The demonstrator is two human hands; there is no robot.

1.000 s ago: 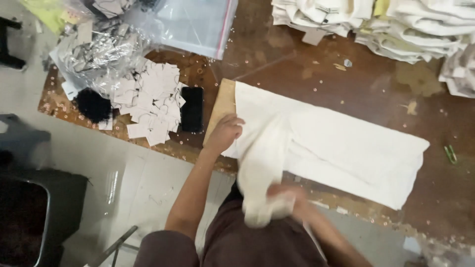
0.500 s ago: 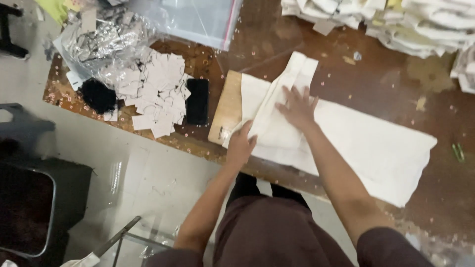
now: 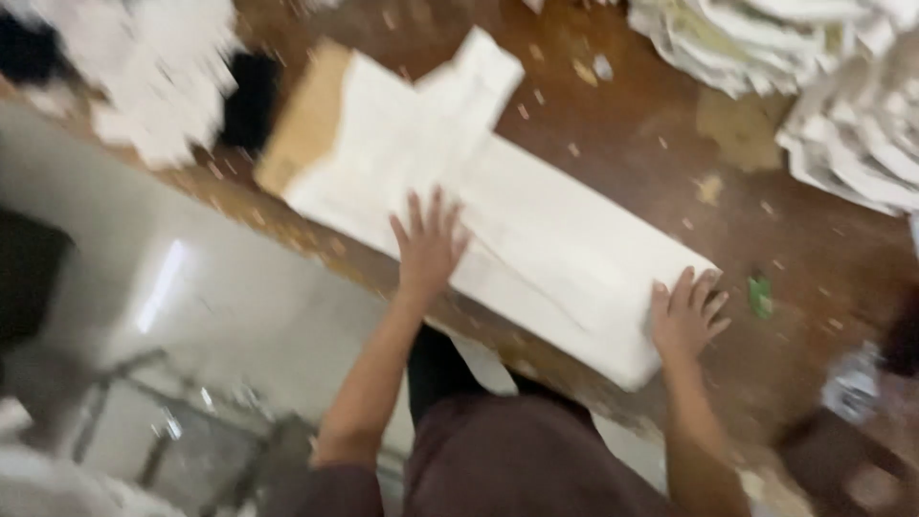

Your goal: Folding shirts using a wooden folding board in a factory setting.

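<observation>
— What sits left of the fingers?

— A blurred heap of white paper slips (image 3: pixel 168 91) and a dark flat thing (image 3: pixel 251 96), well beyond the left hand (image 3: pixel 428 244). Closer, a brown cardboard sheet (image 3: pixel 304 120) pokes out from under the cloth.

— And the hands themselves?

— Both lie flat, fingers spread, gripping nothing. The left hand presses the near edge of the folded white cloth (image 3: pixel 536 220), which lies across the wooden table (image 3: pixel 651 124); the right hand (image 3: pixel 685 316) presses its right end, fingertips at the corner.

— How would it handle?

— Light, soft and limp, I judge; it would sag unless pinched at the corners or folded edges.

— Beyond the right fingers?

— A small green object (image 3: pixel 760 295), then stacks of white cloth (image 3: pixel 814 57) farther off.
</observation>
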